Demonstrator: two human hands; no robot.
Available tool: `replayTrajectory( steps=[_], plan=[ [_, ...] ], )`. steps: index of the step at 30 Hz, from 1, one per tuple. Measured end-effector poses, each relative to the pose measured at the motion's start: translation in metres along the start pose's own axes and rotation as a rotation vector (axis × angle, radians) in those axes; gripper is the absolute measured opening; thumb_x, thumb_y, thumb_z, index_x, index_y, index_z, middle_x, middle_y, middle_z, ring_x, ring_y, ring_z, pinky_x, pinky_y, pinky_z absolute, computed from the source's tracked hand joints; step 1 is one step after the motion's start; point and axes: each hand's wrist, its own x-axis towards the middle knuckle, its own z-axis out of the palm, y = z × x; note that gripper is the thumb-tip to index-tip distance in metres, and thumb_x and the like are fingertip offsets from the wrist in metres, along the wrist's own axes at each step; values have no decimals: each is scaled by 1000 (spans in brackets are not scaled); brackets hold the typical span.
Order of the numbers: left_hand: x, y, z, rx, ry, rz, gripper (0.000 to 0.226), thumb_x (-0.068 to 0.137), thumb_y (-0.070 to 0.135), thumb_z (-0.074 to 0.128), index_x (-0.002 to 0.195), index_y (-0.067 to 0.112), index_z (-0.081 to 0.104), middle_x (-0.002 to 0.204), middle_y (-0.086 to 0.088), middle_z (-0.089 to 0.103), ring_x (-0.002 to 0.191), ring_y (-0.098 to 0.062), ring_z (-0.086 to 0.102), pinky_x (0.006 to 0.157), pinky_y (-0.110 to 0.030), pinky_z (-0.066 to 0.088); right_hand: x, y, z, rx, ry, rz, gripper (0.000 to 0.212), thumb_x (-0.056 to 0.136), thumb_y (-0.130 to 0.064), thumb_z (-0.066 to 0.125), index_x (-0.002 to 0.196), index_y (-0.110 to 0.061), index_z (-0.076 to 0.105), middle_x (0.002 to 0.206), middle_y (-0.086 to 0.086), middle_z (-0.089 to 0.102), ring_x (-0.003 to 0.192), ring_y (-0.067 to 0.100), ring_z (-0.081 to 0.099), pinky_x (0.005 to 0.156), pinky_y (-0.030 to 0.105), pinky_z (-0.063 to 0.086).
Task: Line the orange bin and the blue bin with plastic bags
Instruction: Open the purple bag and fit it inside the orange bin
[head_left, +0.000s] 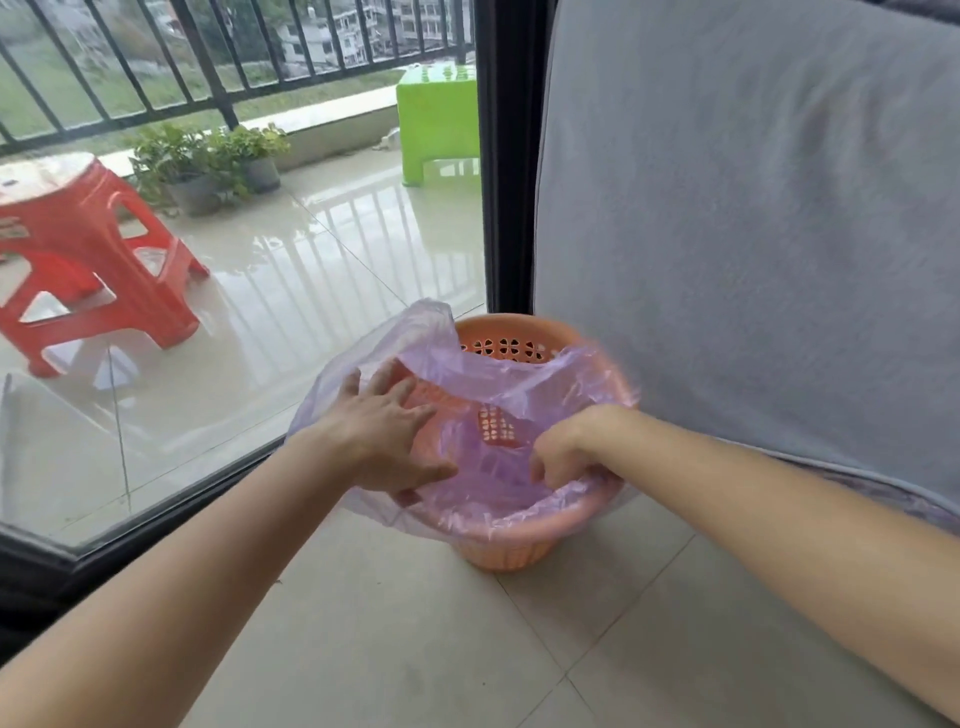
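I see the left hand (387, 434) reaching in from the lower left, fingers spread flat against the bag (483, 374) at the near-left rim of the bin (511, 535), gripping nothing. The right hand (569, 449) comes in from the right, wrist bent down, fingers curled tight on the bag's edge at the near-right rim. The bin stands on the floor (405, 623) beside the grey cloth (753, 218). The bag's far edge is blurred; the right fingertips are hidden.
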Motion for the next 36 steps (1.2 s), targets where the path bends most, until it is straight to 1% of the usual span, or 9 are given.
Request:
replayTrajectory(
  steps=[5,9,11,17,19,23,26,33,36],
  plan=[
    [6,0,-1,6,197,31,67,92,70,20,145,32,38,145,-2,45,142,-24,20,110,-51,21,-9,-16,-14,7,652,-212,33,93,-22,45,120,-20,63,118,4,62,108,27,59,86,40,52],
    [15,0,5,87,236,16,70,88,65,39,149,32,27,137,0,48,137,-25,25,106,-48,24,25,-23,11,41,-75,-97,54,93,-40,41,143,-20,45,147,5,45,131,26,45,105,41,39],
    [16,1,7,74,218,33,77,83,65,46,149,32,26,143,-2,42,140,-26,19,108,-47,23,21,-17,17,119,-193,-60,54,91,-42,39,139,-20,50,146,5,48,131,26,47,108,45,39],
    [13,-3,8,-55,384,79,66,85,64,48,142,33,39,139,5,49,134,-21,34,105,-44,28,-43,5,4,49,1101,-475,32,93,-25,52,122,-23,63,122,-3,62,109,18,61,85,37,52],
    [14,-4,9,-92,471,83,58,87,64,46,135,31,49,127,5,58,125,-20,47,99,-42,33,-47,18,-1,8,1372,-423,34,93,-25,53,125,-22,62,127,-3,60,109,19,62,79,36,56],
    [16,-4,14,-107,519,75,50,90,61,44,128,29,55,117,7,62,112,-18,58,89,-38,43,-36,41,-17,205,1046,55,68,97,-48,42,155,-22,19,152,7,39,136,27,41,111,43,37],
    [15,-6,17,-250,596,46,42,90,53,53,124,29,60,120,7,64,105,-22,64,79,-35,49,-23,58,-21,252,796,161,71,94,-58,39,153,-21,23,154,5,37,140,26,36,112,46,35],
    [6,-11,-4,-679,918,-73,22,88,41,64,81,21,70,72,9,69,63,-13,67,63,-31,54,-39,50,-24,106,1284,-31,35,94,-46,52,109,-17,66,91,3,72,85,24,68,74,32,49],
    [9,-5,-18,-1035,825,-84,15,88,34,69,92,19,70,71,7,69,60,-11,67,61,-30,56,-42,41,-25,397,1210,-172,31,95,-44,52,118,-24,58,73,-8,69,67,10,66,67,28,53]
  ],
)
